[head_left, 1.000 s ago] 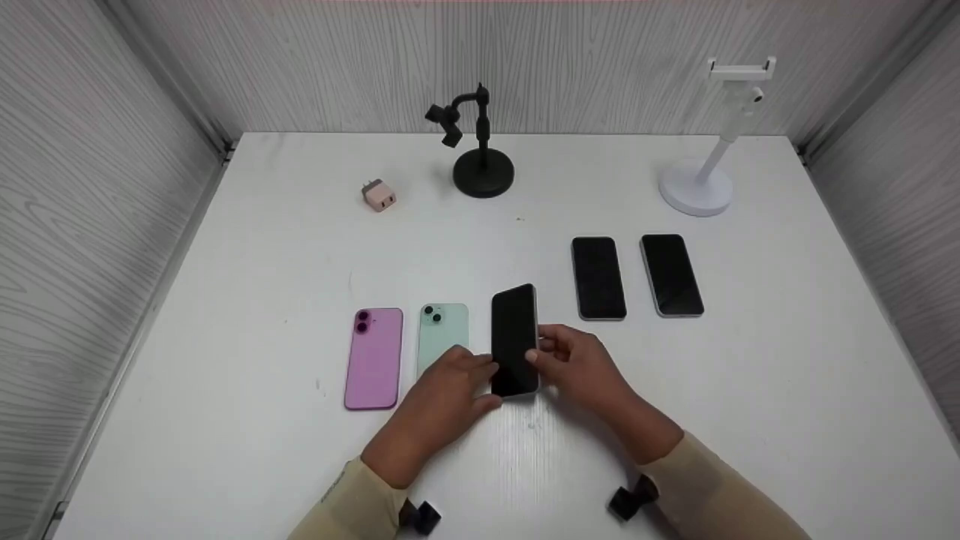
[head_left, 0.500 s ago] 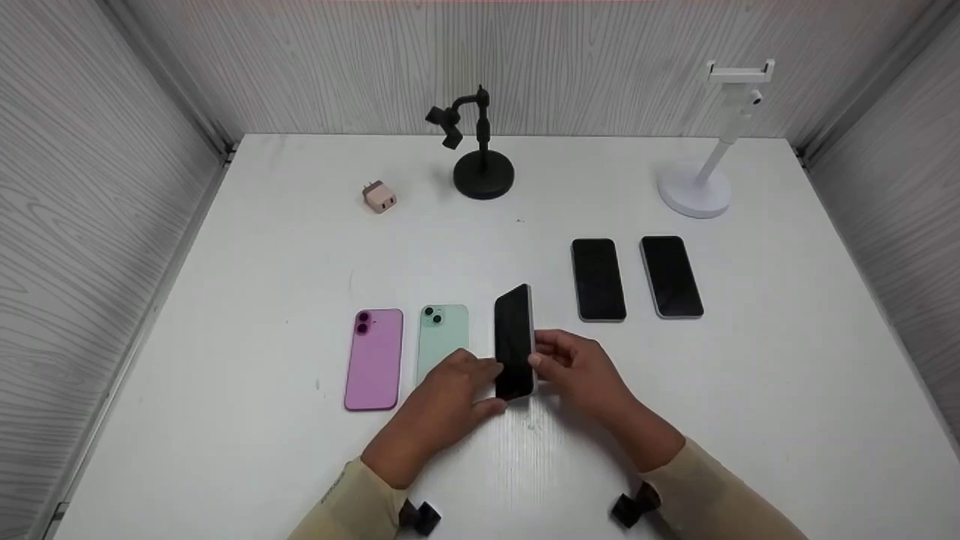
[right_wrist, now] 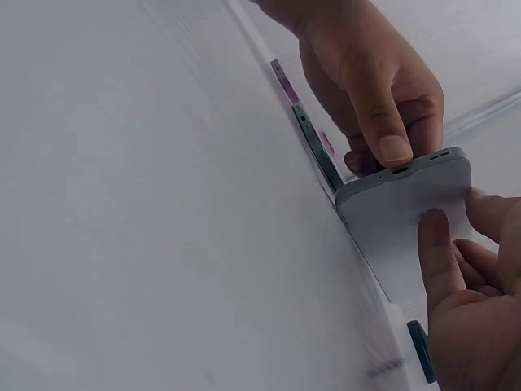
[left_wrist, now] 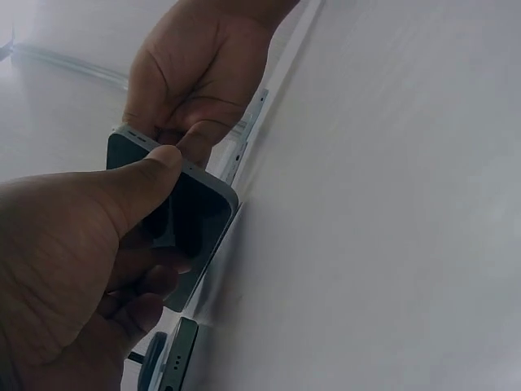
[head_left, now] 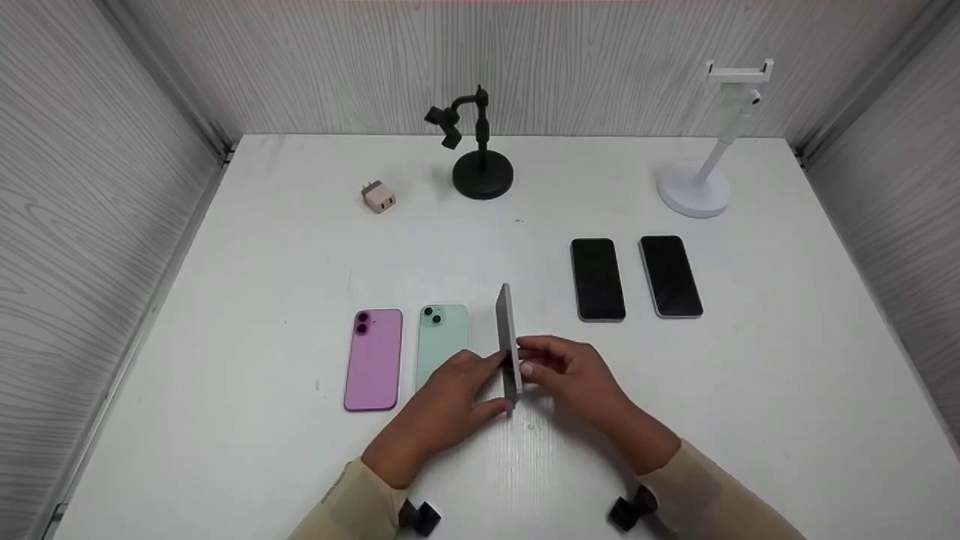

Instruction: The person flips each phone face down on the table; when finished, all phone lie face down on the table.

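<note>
Both hands hold a pale phone [head_left: 508,341] that stands on its long edge on the white table [head_left: 247,247]. My left hand [head_left: 457,390] grips its near end from the left, thumb on the bottom edge [left_wrist: 151,175]. My right hand [head_left: 559,367] pinches it from the right, fingers on its light back [right_wrist: 407,220]. The dark screen [left_wrist: 191,228] faces left. A green phone [head_left: 442,341] and a pink phone [head_left: 373,358] lie face down just left of it. Two phones, one [head_left: 598,279] beside the other [head_left: 670,276], lie face up farther back right.
A black stand [head_left: 481,161] and a white phone holder [head_left: 709,172] stand near the back wall. A pink charger plug [head_left: 379,196] lies back left. Grey wood-grain walls close in three sides. Black wrist-camera mounts [head_left: 420,517] show at the bottom edge.
The held phone has been turned from lying nearly flat, screen up, to standing on its long edge. Both hands stayed on it and shifted slightly left.
</note>
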`<state>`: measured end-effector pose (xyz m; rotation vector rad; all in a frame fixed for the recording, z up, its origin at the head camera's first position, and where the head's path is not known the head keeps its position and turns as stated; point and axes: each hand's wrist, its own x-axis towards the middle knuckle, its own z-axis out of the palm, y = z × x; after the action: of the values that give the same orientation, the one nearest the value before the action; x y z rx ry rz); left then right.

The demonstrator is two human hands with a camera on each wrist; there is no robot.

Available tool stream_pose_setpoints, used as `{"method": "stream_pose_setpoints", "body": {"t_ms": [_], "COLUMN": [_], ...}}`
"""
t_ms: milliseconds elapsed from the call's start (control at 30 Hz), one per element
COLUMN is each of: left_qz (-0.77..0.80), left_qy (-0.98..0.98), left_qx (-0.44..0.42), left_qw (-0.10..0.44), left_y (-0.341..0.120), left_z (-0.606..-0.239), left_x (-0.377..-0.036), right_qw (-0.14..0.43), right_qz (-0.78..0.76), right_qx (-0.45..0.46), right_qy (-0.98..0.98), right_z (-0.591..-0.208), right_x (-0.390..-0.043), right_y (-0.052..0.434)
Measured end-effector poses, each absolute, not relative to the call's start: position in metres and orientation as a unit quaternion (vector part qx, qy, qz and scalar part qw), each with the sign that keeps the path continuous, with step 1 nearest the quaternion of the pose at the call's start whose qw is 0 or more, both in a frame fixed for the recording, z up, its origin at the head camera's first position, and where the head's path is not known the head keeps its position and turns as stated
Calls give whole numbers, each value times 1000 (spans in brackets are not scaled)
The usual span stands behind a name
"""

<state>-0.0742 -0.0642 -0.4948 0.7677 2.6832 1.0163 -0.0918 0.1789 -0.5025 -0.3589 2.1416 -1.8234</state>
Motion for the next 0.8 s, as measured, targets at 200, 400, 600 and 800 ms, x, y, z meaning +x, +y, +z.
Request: {"method": "stream_pose_setpoints", "body": {"t_ms": [200, 400, 600, 800], "left_qz": [364, 403, 405, 393], "left_qy": [894, 881, 881, 889], "left_qx": [250, 225, 222, 216], "left_qw": [81, 105, 104, 91], "left_y": [-65, -66, -66, -66], "left_z": [-495, -493, -493, -495], "left_x": [-74, -72, -72, -73], "right_qw": [146, 133, 110, 90], "right_qz": [-612, -596, -541, -480], "right_qx": [-134, -147, -147, -128], "right_qy": [765, 778, 821, 863], "right_z": [-505, -507, -505, -505], "right_x": [-90, -89, -87, -86], "right_y": [178, 178, 177, 175]}}
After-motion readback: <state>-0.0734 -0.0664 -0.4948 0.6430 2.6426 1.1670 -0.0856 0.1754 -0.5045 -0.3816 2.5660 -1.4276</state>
